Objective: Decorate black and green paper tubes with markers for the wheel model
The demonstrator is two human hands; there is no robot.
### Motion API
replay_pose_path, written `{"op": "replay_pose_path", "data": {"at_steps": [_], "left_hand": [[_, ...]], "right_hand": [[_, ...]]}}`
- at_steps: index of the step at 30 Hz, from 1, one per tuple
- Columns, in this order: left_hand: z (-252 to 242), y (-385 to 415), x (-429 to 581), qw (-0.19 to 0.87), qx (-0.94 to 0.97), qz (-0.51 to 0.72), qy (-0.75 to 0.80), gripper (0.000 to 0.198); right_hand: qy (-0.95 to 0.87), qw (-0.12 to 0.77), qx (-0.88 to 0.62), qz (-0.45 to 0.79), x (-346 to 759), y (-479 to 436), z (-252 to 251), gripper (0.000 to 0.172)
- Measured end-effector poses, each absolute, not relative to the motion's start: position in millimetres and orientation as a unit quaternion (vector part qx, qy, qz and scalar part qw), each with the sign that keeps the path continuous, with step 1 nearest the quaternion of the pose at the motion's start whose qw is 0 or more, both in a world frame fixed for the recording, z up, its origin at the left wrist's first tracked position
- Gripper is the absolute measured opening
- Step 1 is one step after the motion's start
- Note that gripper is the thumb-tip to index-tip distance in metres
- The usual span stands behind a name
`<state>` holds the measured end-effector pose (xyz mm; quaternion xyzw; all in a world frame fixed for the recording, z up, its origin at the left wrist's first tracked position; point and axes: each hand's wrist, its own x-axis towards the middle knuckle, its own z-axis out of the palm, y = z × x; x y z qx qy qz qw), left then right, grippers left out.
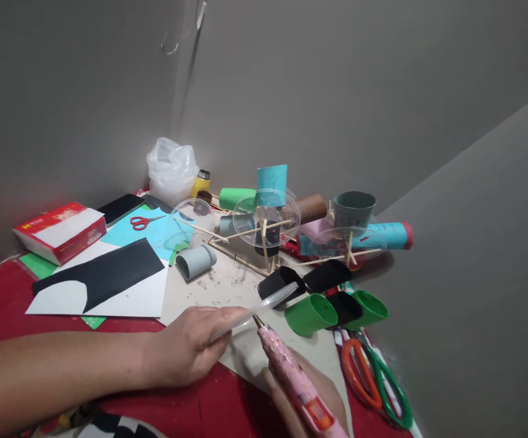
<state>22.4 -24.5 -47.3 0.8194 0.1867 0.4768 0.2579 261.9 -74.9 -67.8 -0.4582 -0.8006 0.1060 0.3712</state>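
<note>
My left hand [195, 344] pinches a clear plastic lid [273, 299] by its near edge, seen almost edge-on. In my right hand [323, 380] is a pink hot glue gun [291, 371] with an orange switch, its metal tip pointing up at the lid's underside. I cannot tell whether the tip touches the lid. Just beyond the lid lie a black paper-covered tube [281, 285] and a green tube [310, 315]. Behind them stands a frame of wooden sticks [264, 243], with clear round lids and a blue tube [272, 184] on it.
Red-handled scissors [140, 223] lie on blue paper at the left, near a red tissue pack [61, 231] and black paper [109, 274]. Larger scissors with orange and green handles [362, 372] lie at the right edge. A white plastic bag [171, 167] stands by the wall.
</note>
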Motion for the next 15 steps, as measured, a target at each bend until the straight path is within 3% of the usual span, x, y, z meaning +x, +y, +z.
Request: {"op": "replay_pose_path", "data": {"at_steps": [3, 8, 11, 15], "left_hand": [[-42, -23, 20, 0.268, 0.821, 0.461, 0.203, 0.056], [-25, -17, 11, 0.38, 0.808, 0.344, 0.291, 0.043], [-19, -15, 8, 0.425, 0.794, 0.315, 0.301, 0.052], [-24, -15, 10, 0.376, 0.826, 0.337, 0.251, 0.076]], "right_hand": [[-0.804, 0.366, -0.46, 0.094, 263, -74, -71, 0.019], [-0.835, 0.319, -0.448, 0.039, 266, -73, -72, 0.028], [-0.826, 0.323, -0.456, 0.075, 265, -73, -65, 0.02], [-0.79, 0.337, -0.489, 0.153, 261, -72, -57, 0.014]]}}
